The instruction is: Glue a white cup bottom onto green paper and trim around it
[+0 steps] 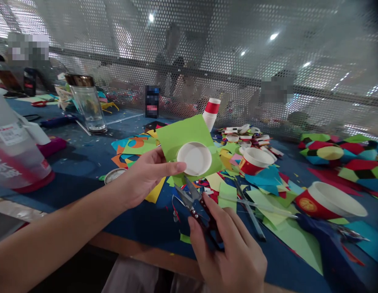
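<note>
My left hand (143,175) is closed on a sheet of green paper (181,132), with the thumb on top and the other fingers behind. A round white cup-bottom piece (195,158) lies against the sheet, its edge under my thumb. My right hand (233,252) grips a pair of thread snips (192,194) just below the paper. Their two blades are spread apart and point up toward its lower edge. Whether the blades touch the paper, I cannot tell. Coloured paper scraps (204,185) are strewn on the table beneath.
Cut paper cups (328,199) and a blue-handled glue gun (321,236) lie on the right. Behind stand stacked cups (211,112), a phone (152,101) and a glass bottle (88,106). A large plastic jug (19,150) is at the left. A perforated metal screen (219,49) closes the back.
</note>
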Demonstrator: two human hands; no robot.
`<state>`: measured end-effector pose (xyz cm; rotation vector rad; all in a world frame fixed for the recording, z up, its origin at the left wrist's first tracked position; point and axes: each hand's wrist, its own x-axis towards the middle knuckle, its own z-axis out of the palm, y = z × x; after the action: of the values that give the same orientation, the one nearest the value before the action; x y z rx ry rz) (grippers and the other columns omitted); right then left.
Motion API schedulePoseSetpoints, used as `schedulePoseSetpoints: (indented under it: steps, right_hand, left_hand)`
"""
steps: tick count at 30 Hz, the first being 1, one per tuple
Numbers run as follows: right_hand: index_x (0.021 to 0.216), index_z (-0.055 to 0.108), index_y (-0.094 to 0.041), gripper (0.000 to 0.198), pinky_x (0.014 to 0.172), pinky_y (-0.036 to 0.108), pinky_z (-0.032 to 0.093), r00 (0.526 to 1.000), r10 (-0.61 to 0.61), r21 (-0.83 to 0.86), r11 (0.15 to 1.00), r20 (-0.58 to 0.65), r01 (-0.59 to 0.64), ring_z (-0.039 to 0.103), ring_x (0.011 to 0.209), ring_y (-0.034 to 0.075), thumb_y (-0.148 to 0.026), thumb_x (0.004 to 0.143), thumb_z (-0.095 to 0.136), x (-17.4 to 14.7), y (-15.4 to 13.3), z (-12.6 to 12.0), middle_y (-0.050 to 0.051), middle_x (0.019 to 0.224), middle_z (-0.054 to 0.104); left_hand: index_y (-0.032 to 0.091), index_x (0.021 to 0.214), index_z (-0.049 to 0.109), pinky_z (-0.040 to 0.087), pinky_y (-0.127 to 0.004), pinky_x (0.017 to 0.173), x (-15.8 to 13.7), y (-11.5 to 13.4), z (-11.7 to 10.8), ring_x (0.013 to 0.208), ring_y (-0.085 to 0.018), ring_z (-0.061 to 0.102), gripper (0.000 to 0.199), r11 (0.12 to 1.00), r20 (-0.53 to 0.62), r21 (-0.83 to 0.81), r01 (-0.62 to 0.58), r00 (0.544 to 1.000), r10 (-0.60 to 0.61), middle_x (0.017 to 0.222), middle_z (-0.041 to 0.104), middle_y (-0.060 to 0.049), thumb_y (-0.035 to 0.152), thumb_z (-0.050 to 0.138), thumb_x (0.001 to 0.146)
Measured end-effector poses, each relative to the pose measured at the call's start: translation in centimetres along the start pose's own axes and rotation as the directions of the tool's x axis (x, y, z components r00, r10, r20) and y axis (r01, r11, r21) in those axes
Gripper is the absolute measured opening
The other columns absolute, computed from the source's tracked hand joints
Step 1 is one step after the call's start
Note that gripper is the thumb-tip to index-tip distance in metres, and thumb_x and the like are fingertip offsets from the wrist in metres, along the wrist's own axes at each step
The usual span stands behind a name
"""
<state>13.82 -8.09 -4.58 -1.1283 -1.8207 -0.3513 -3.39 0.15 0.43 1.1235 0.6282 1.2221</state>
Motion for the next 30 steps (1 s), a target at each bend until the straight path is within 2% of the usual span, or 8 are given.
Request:
schedulePoseSetpoints:
  steps: [8,15,17,22,25,28,30]
  right_hand:
    - [0.119,0.064,-0.014,0.032,0.066,0.025,0.056,1.0,-0.001,0.0,1.0,-0.012,0.001,0.071,0.074,0.017,-0.03,0.091,0.065,-0.4,-0.1,0.1,0.005,0.085,0.073]
    - [0.116,0.068,-0.022,0.028,0.073,0.025,0.054,0.983,0.151,0.025,0.988,-0.105,-0.149,0.071,0.077,0.016,-0.033,0.09,0.067,-0.8,-1.0,-0.2,0.003,0.087,0.073]
    - [0.115,0.069,-0.022,0.026,0.07,0.024,0.054,0.97,0.209,0.059,0.977,-0.125,-0.203,0.069,0.075,0.015,-0.032,0.09,0.067,-0.8,-1.1,-0.7,0.003,0.088,0.072]
    - [0.115,0.071,-0.021,0.026,0.053,0.022,0.05,0.925,0.352,0.162,0.93,-0.143,-0.329,0.066,0.069,0.015,-0.033,0.092,0.065,-0.7,-1.1,-1.5,0.005,0.091,0.072]
    - [0.112,0.072,-0.022,0.024,0.059,0.024,0.052,0.882,0.43,0.235,0.893,-0.192,-0.384,0.067,0.074,0.016,-0.032,0.09,0.068,-1.0,-1.0,-1.4,0.005,0.096,0.073]
    - [0.107,0.072,-0.021,0.019,0.065,0.026,0.054,0.864,0.446,0.274,0.883,-0.234,-0.381,0.067,0.074,0.017,-0.029,0.09,0.068,-1.1,-0.8,-1.2,0.005,0.095,0.075]
    - [0.106,0.072,-0.019,0.02,0.061,0.026,0.054,0.884,0.423,0.252,0.894,-0.2,-0.371,0.067,0.07,0.017,-0.031,0.09,0.066,-1.0,-0.6,-1.1,0.006,0.091,0.075]
  left_hand:
    - [0.018,0.1,0.074,0.047,-0.043,0.105,0.0,0.2,0.1,0.117,-0.033,0.064,0.042,1.0,-0.028,-0.007,0.017,0.999,-0.017,0.107,0.076,-0.008,0.03,0.089,0.063]
    - [0.019,0.099,0.075,0.05,-0.04,0.099,0.1,-0.1,-0.2,0.112,-0.032,0.066,0.046,0.999,-0.028,0.011,0.034,0.999,-0.033,0.104,0.077,-0.007,0.027,0.092,0.056]
    - [0.019,0.097,0.075,0.051,-0.037,0.094,0.2,-0.2,-0.3,0.107,-0.03,0.067,0.044,0.999,-0.039,0.03,0.044,0.998,-0.042,0.101,0.077,-0.007,0.029,0.092,0.057]
    - [0.02,0.098,0.075,0.051,-0.036,0.092,0.2,-0.1,-0.4,0.106,-0.029,0.067,0.043,0.998,-0.043,0.049,0.051,0.998,-0.049,0.102,0.076,-0.007,0.03,0.091,0.06]
    - [0.02,0.101,0.075,0.05,-0.038,0.096,0.2,-0.2,-0.5,0.11,-0.03,0.066,0.044,0.997,-0.035,0.053,0.049,0.998,-0.047,0.105,0.076,-0.007,0.03,0.091,0.06]
    - [0.02,0.102,0.075,0.049,-0.039,0.099,0.4,-0.4,-0.7,0.112,-0.03,0.065,0.04,0.999,-0.07,0.036,0.032,0.997,-0.03,0.108,0.075,-0.007,0.032,0.088,0.066]
    - [0.019,0.102,0.074,0.05,-0.037,0.099,0.6,-0.5,-0.9,0.112,-0.028,0.066,0.036,1.0,-0.107,0.014,0.021,0.994,-0.019,0.11,0.075,-0.007,0.033,0.086,0.07]
